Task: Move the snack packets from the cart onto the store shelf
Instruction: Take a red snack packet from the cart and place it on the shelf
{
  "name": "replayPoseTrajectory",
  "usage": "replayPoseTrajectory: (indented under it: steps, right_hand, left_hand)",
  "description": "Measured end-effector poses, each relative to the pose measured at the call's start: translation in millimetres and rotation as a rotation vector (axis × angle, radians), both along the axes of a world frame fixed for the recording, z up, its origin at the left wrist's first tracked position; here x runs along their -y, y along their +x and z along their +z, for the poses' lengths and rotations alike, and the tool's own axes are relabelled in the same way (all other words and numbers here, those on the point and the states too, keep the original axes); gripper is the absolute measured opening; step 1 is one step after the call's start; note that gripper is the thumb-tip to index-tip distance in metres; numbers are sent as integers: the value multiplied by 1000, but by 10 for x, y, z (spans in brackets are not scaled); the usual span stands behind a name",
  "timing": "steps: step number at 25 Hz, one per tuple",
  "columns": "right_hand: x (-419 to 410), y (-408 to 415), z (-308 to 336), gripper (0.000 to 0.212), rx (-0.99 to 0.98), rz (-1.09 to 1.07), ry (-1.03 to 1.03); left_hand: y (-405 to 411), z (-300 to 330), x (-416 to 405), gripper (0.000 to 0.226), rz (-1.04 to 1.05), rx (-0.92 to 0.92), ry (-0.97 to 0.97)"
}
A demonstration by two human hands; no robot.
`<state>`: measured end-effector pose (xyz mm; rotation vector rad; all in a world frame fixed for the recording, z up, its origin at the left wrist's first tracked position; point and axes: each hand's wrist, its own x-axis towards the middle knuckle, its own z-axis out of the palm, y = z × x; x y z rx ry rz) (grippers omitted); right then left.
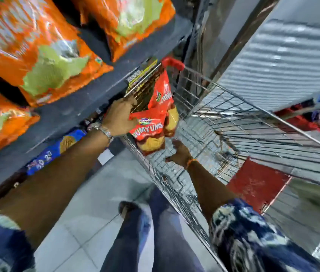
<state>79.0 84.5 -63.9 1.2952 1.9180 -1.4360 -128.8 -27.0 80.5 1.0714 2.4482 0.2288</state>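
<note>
My left hand (120, 116) grips red snack packets (151, 126) with yellow snacks printed on them, held over the near left rim of the wire cart (233, 122). A second red packet (162, 89) hangs just above it in the same bunch. My right hand (179, 152) reaches into the cart just below the packets, fingers apart, holding nothing. The dark store shelf (88, 99) runs along the left, beside the cart.
Large orange packets (37, 50) fill the upper shelf levels. Blue biscuit packs (57, 148) lie on a lower level. The cart has a red handle end (173, 62) and a red flap (257, 183). A corrugated shutter (284, 59) stands at right. My legs stand on tiled floor (88, 222).
</note>
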Motion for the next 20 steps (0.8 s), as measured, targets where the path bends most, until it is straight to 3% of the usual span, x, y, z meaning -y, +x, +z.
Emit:
replayPoseTrajectory:
  steps: [1, 4, 5, 7, 8, 9, 12, 20]
  right_hand:
    - [-14, -76, -52, 90, -29, -78, -71]
    - [-8, -236, -170, 94, -125, 23, -94]
    - [36, -286, -129, 92, -185, -126, -252]
    - [72, -375, -285, 48, -217, -215, -321]
    - [82, -397, -318, 26, -220, -150, -283]
    - [89, -398, -310, 28, -189, -93, -213]
    - [77, -337, -358, 85, -142, -42, -111]
    - [34, -107, -480, 84, -200, -128, -150]
  left_hand:
    - [-47, -49, 11, 53, 10, 33, -29]
    - [-48, -122, 63, 51, 26, 26, -69]
    - [-57, -156, 83, 48, 14, 17, -77]
    - [-76, -218, 129, 39, -12, -7, -105]
    - [-68, -218, 146, 34, -10, -12, -123]
    - [-88, -261, 164, 30, 3, -13, -118]
    - [-49, -255, 158, 21, -2, 9, -100]
    - [167, -125, 120, 21, -43, 133, 74]
